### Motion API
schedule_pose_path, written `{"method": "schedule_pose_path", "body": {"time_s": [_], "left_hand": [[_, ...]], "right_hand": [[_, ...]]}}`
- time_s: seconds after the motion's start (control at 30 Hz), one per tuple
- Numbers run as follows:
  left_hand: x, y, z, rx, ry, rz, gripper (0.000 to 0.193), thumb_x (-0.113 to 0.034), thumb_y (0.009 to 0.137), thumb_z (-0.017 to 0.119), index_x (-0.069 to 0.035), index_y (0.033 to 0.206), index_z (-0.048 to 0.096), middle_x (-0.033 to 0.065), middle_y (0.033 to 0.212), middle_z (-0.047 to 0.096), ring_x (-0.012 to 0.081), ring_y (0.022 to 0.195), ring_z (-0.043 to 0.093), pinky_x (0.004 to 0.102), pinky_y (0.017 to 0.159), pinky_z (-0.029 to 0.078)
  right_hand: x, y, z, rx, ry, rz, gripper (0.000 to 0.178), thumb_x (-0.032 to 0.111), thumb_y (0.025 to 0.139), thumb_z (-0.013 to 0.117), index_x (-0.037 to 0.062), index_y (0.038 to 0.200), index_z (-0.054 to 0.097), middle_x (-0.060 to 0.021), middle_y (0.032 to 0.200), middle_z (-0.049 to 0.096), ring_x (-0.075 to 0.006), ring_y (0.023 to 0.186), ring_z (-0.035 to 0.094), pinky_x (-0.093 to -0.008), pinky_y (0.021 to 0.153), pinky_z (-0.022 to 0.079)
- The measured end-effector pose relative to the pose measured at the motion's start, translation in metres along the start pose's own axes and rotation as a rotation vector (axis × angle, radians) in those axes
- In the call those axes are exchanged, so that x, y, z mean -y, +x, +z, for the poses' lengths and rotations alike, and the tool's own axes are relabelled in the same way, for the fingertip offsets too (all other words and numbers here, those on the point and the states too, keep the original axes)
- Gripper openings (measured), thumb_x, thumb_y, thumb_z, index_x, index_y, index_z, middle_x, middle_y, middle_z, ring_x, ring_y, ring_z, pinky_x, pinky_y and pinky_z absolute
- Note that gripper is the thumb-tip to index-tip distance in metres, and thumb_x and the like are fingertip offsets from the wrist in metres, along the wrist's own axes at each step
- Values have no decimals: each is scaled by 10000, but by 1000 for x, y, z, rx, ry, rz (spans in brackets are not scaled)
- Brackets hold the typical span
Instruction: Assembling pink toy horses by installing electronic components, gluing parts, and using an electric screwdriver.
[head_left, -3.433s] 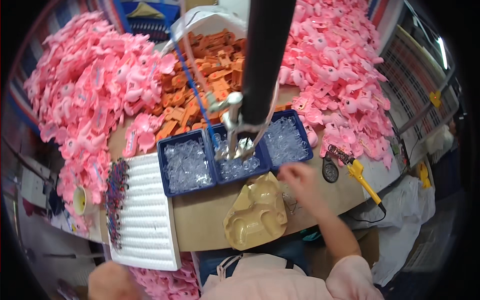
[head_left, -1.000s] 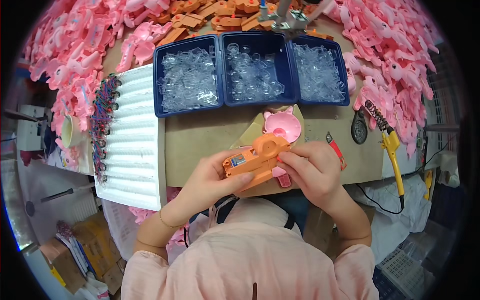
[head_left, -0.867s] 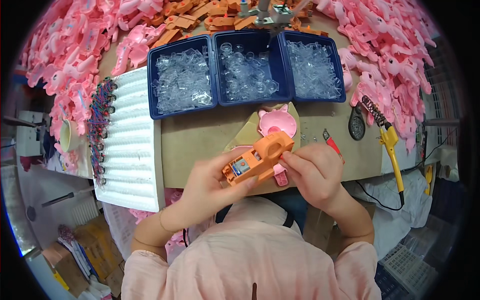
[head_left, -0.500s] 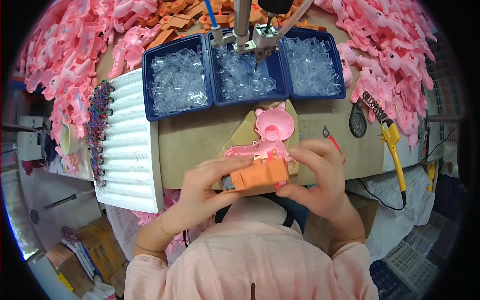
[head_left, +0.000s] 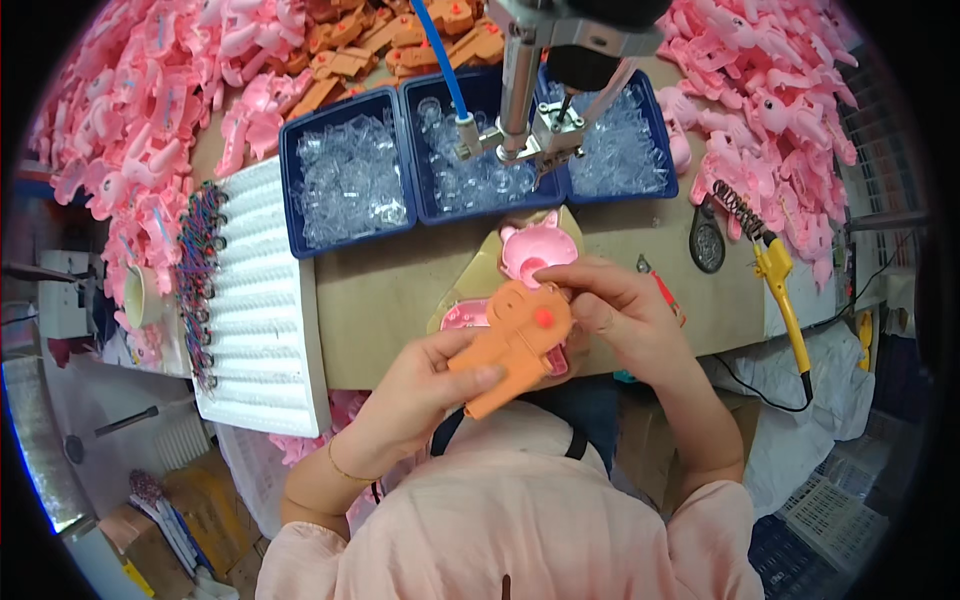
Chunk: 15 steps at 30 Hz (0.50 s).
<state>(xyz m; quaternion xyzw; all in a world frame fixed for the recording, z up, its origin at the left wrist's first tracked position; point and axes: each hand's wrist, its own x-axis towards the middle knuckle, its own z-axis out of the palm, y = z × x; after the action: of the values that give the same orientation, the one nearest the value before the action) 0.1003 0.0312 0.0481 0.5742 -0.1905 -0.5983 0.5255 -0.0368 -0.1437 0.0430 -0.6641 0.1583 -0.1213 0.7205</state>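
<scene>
My left hand (head_left: 415, 385) grips the lower end of an orange plastic casing (head_left: 512, 350) with a round red button near its top. The casing is tilted, its broad face turned up. My right hand (head_left: 630, 315) has fingers and thumb closed together at the casing's upper right edge; anything small between the fingertips is hidden. Under and behind the casing, a pink animal-shaped shell half (head_left: 545, 243) lies in a yellowish holding block (head_left: 482, 262). Both hands and the casing cover part of that shell.
Three joined blue bins (head_left: 430, 212) of clear plastic parts stand ahead, beneath a metal screwdriving head (head_left: 550, 135). At left is a white ridged tray (head_left: 262, 300) with wired components. Pink shells (head_left: 770, 110) heap on both sides. A yellow-handled soldering iron (head_left: 782, 290) and red-handled tool (head_left: 667, 295) lie right.
The orange casing has turned from edge-on to face-up, showing the red button. My right hand has shifted to its upper edge. The screwdriving head appears lower and further right in view.
</scene>
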Motion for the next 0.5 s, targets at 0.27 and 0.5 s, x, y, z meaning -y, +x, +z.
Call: {"method": "schedule_pose_path", "body": {"time_s": [0.27, 0.5], "left_hand": [[12, 9, -13, -3, -103, -195, 416, -183, 827, 626, 68, 1143, 527, 92, 1008, 616, 115, 887, 585, 237, 786, 454], [7, 7, -2, -232, 978, 514, 401, -145, 740, 699, -11, 1099, 582, 103, 964, 646, 168, 772, 634, 265, 637, 474]], "right_hand": [[-18, -31, -6, -225, -919, -181, 158, 4, 798, 565, -24, 949, 601, -85, 771, 583, -194, 719, 569, -285, 653, 435], [-7, -31, -5, -321, -772, -254, 126, 11, 812, 553, -19, 917, 616, -80, 761, 586, -176, 707, 565, -274, 624, 435]]}}
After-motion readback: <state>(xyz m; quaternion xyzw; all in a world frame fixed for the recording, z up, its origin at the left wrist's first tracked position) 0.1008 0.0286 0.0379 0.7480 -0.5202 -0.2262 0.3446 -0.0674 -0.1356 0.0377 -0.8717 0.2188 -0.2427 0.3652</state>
